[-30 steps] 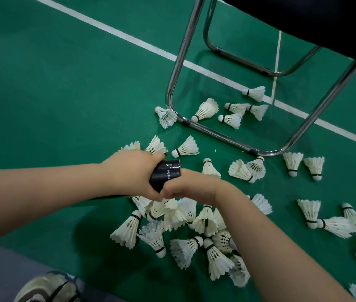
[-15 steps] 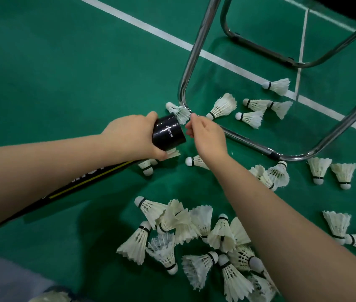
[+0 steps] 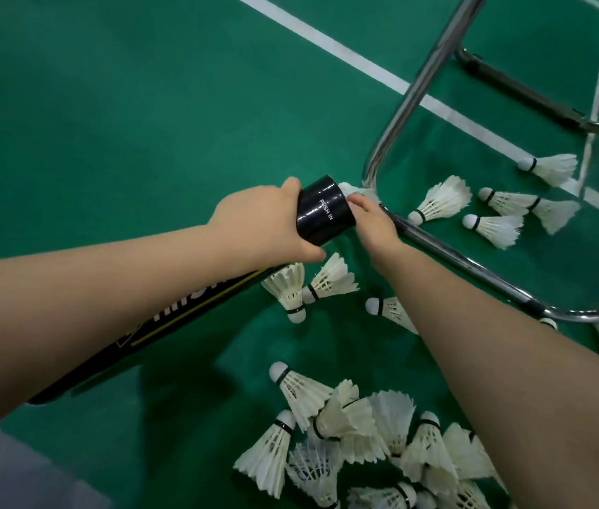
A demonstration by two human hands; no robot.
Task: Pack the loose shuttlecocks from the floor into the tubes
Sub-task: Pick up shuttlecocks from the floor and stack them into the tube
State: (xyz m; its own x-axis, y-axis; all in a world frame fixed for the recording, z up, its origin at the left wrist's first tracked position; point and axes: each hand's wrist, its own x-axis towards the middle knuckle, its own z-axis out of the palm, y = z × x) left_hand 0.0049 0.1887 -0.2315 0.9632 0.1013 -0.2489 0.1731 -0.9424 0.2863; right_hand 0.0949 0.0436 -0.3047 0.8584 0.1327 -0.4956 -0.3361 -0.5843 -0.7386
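**Spotter:** What have you got in the left?

**Operator:** My left hand (image 3: pixel 265 222) is clamped round the black tube (image 3: pixel 323 214), fingers and thumb curled right behind its open end. The rest of the tube runs back under my forearm.

**Spotter:** And the right?

**Operator:** My right hand (image 3: pixel 373 224) is at the tube's mouth. Its fingertips (image 3: pixel 358 200) are bent onto a shuttlecock (image 3: pixel 349 188) that lies just past them, against the chair frame (image 3: pixel 419 86). I can't tell from this view whether they've closed on it or only touch it.

**Spotter:** How will it handle?

**Operator:** I'd judge it almost weightless and easily damaged. The feather skirt looks like it would crush or splay under a hard pinch. The cork is the firm part, so I'd take it there, or low on the skirt by the dark band, with a light pinch of thumb and forefinger. Then I'd feed it in cork first.

**Spotter:** And the tube?

**Operator:** It looks stiff and glossy, so possibly slick. Holding it near the mouth should keep the opening steady beside my right fingers.

**Spotter:** Much left?

**Operator:** Plenty. There's a pile of shuttlecocks (image 3: pixel 345 435) on the floor (image 3: pixel 107 104), nearer me than my right wrist. A pair (image 3: pixel 312 288) lies just below my left fingers. Several more lie beyond my right fingertips, inside the frame.
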